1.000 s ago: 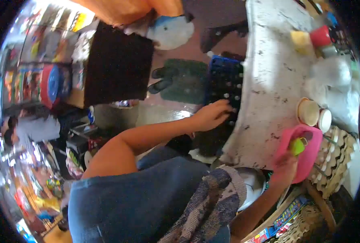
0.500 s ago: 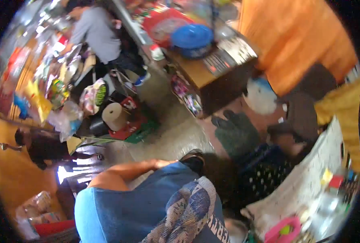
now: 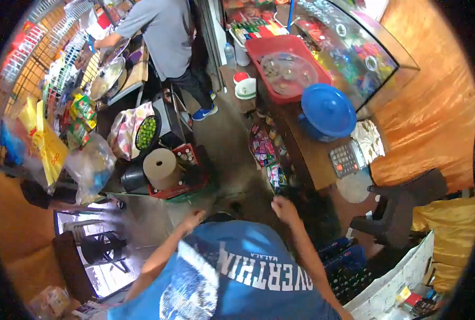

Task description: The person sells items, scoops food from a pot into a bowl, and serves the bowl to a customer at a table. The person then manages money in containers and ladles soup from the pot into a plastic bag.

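My left hand (image 3: 193, 220) is in front of my blue shirt (image 3: 248, 266), fingers curled together. What it holds, if anything, is hidden. On the other side, my right hand (image 3: 285, 209) is closed too, near the brown wooden counter (image 3: 315, 160) and the small colourful packets (image 3: 275, 173) at its lower edge. Anything inside it is too small to make out. The hands are well apart. A brown roll (image 3: 161, 168) stands on a red crate (image 3: 195, 178), ahead and left of my left hand.
Another person (image 3: 168, 37) in a grey shirt stands at the stall ahead on the left. A blue lidded tub (image 3: 328, 112), a red basin (image 3: 280, 64) and a calculator (image 3: 346, 159) sit on the counter. Dark chair (image 3: 395, 213) at right; bottle crates (image 3: 349, 272) below it.
The view has swung from the white table and pink basket towards the aisle. My right hand has left the pink basket with the green item; my left hand has left the dark crate.
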Tool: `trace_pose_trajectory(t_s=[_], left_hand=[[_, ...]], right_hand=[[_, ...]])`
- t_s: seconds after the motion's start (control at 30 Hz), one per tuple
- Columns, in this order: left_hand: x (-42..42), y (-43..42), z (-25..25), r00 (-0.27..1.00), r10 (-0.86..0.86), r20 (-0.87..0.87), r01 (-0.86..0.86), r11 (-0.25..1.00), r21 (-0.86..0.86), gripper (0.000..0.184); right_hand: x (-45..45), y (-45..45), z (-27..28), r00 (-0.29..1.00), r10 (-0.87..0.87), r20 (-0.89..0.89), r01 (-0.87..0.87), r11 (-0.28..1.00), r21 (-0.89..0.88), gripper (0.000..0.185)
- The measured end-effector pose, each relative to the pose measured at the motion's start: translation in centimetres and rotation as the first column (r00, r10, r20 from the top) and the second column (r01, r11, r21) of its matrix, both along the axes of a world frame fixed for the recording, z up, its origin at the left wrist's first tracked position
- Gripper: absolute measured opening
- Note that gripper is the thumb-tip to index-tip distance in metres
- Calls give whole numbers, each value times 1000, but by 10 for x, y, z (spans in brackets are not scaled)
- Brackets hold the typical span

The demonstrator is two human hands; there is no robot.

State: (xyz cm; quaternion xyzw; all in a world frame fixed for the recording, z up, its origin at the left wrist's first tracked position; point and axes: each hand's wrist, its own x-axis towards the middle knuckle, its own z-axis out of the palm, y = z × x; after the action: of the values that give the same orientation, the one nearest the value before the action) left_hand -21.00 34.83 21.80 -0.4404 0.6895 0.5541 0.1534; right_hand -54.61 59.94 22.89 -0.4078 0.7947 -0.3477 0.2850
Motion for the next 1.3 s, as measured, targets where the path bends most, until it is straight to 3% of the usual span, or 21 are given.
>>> trace_pose_trajectory(t_s=[0.03,0.07,0.13,0.3,0.4,0.5,0.57,0.6,0.67,0.73,0.8,0.87,0.93,0.97,1.0,1.03,1.07,1.1,1.13,1.17,1.3], left_hand=[[0,-15,6,971,234,-48,-234,972,10,51],[-1,-28,12,887,454,-87,-453,891,27,51],[-1,-48,17,859,508,-66,-508,861,23,49],[-4,-53,5,718,695,-41,-693,719,57,45],[-26,-46,8,657,753,27,-753,655,66,42],[-42,-31,4,559,828,40,-828,560,-29,42],[-28,-19,-20,621,783,45,-777,622,-96,41],[-31,-14,-21,689,723,46,-712,687,-144,41],[-37,-4,-24,678,733,52,-725,678,-119,41],[-59,-16,-14,667,744,34,-738,666,-109,42],[-96,-55,13,768,622,150,-602,782,-163,41],[-104,-103,-19,839,540,73,-524,836,-163,41],[-188,-180,45,835,530,-145,-550,812,-195,39],[-200,-215,24,873,469,-134,-485,800,-354,38],[-231,-255,32,871,399,-286,-485,794,-368,37],[-267,-291,46,792,518,-324,-583,798,-151,32],[-293,-322,51,834,452,-317,-533,807,-252,28],[-330,-347,74,715,573,-401,-622,783,12,27],[-362,-367,83,603,609,-516,-678,731,70,33],[-385,-393,86,497,687,-530,-652,698,295,37],[-477,-491,121,308,752,-583,-629,621,469,40]], right_hand=[[-17,-48,29,992,-115,54,117,992,-47,23],[-41,-95,59,997,-24,-67,17,995,-99,25],[-84,-176,142,991,108,-73,-111,993,-50,30],[-241,-360,210,891,78,-448,-207,947,-246,25],[-340,-460,231,794,27,-607,-163,972,-169,24],[-441,-561,190,775,-28,-632,-69,989,-128,24],[-478,-602,179,685,224,-693,-177,974,140,24],[-490,-616,170,690,245,-681,-187,969,159,24],[-507,-638,152,728,256,-636,-32,939,342,29],[-486,-635,177,725,242,-644,-21,943,331,31],[-463,-625,205,719,227,-657,-21,952,305,33],[-461,-631,204,685,279,-673,-43,937,346,33],[-465,-634,197,641,334,-692,-69,922,381,33],[-467,-635,196,618,349,-704,-71,917,392,36],[-469,-639,196,594,362,-718,-76,914,398,38],[-469,-641,194,591,368,-718,-92,915,393,38],[-469,-642,191,612,336,-716,-74,926,371,34],[-471,-640,190,632,304,-713,-51,934,353,31],[-476,-639,185,625,309,-717,-58,934,353,31],[-483,-640,177,640,313,-702,-70,933,352,31],[-490,-641,154,559,330,-761,-93,937,337,34]])
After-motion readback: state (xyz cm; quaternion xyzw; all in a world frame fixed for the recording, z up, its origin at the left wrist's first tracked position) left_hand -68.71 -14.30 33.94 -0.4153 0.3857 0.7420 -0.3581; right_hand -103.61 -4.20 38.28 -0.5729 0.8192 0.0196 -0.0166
